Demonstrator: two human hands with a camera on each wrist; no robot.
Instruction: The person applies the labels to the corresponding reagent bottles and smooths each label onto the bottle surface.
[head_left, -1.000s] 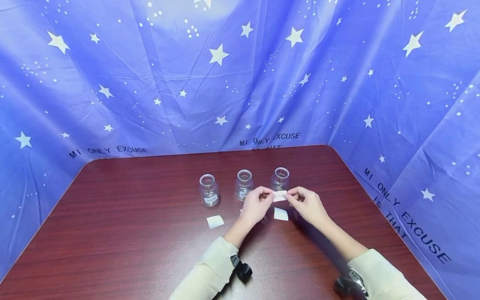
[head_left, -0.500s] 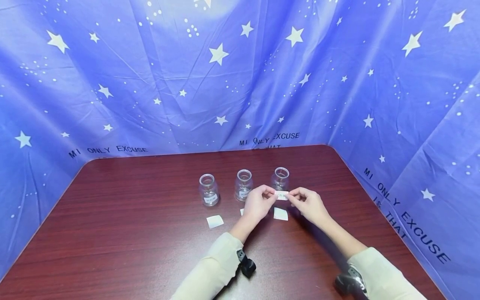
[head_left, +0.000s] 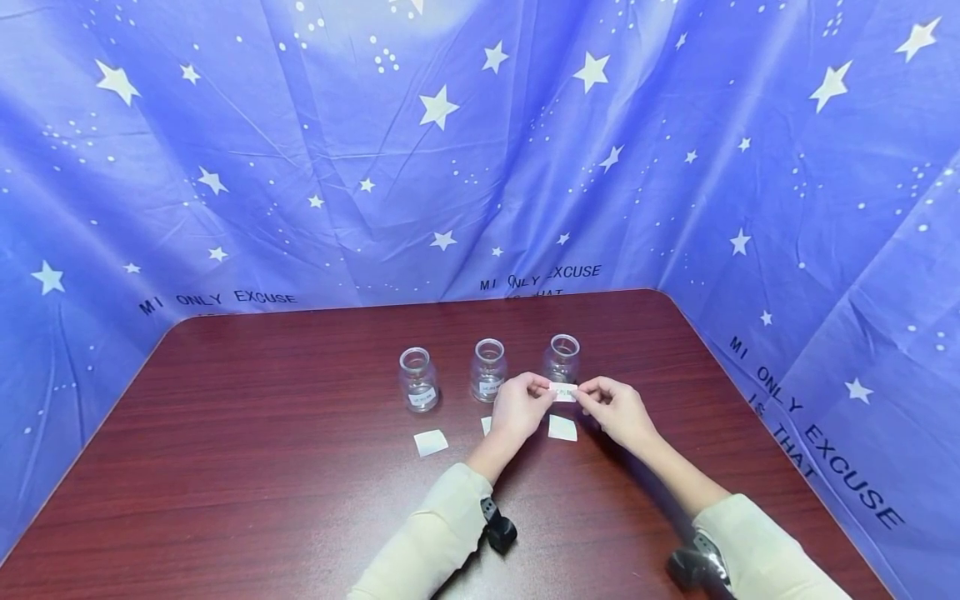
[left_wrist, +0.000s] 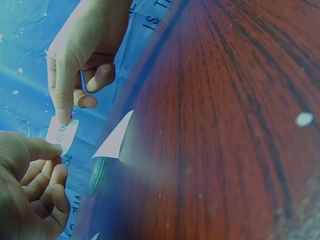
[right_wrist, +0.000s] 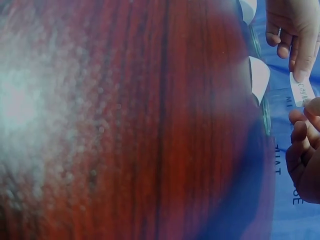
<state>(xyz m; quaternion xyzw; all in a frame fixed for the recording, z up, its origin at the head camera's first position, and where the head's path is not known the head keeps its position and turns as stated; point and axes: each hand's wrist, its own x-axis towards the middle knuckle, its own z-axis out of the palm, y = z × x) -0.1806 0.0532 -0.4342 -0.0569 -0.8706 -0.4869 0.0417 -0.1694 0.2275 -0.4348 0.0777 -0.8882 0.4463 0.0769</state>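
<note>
A small white label point(head_left: 563, 392) with dark print is stretched between both hands in front of the right-hand glass jar point(head_left: 562, 357). My left hand point(head_left: 519, 408) pinches its left end between thumb and finger. The other end is pinched by my right hand point(head_left: 617, 410). In the left wrist view the label point(left_wrist: 62, 134) spans the two thumbs, its print facing the camera. Behind the hands, the jar's lower part is hidden. The middle jar point(head_left: 489, 367) and the left jar point(head_left: 417, 379) stand open-topped, each bearing a printed white label low on its front.
White paper pieces lie on the dark red table point(head_left: 262, 467): one point(head_left: 431, 442) before the left jar, one point(head_left: 562, 427) below the hands, and one point(head_left: 486, 425) partly covered by the left hand. A blue star-patterned curtain point(head_left: 337, 167) surrounds the table's back and sides.
Both hands and the label have shifted very slightly right, the left forearm most visibly. The label faces the head camera a little more flatly. The jars and paper pieces stay in place.
</note>
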